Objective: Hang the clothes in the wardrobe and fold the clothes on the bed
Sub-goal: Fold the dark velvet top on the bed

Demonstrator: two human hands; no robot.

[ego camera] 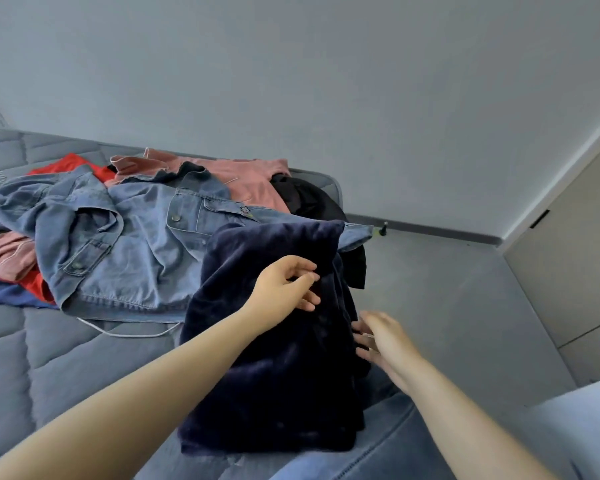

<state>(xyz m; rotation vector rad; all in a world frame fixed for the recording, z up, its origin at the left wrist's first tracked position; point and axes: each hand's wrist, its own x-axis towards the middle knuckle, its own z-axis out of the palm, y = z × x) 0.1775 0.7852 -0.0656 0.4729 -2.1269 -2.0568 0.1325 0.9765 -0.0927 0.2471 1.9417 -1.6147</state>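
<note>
A dark navy velvety garment (271, 358) lies folded near the bed's front right edge, its far end draped over other clothes. My left hand (286, 287) rests on its upper part, fingers loosely bent and touching the cloth. My right hand (378, 336) is at the garment's right edge, fingers straight and pressing against its side. Behind it a blue denim jacket (129, 244) is spread out on the grey quilted bed (32, 348).
A pink garment (243, 181), red cloth (73, 164) and a black garment (309, 199) are piled at the back of the bed. A white cord (125, 332) lies in front of the jacket. Grey floor and a pale wardrobe door (575, 258) are to the right.
</note>
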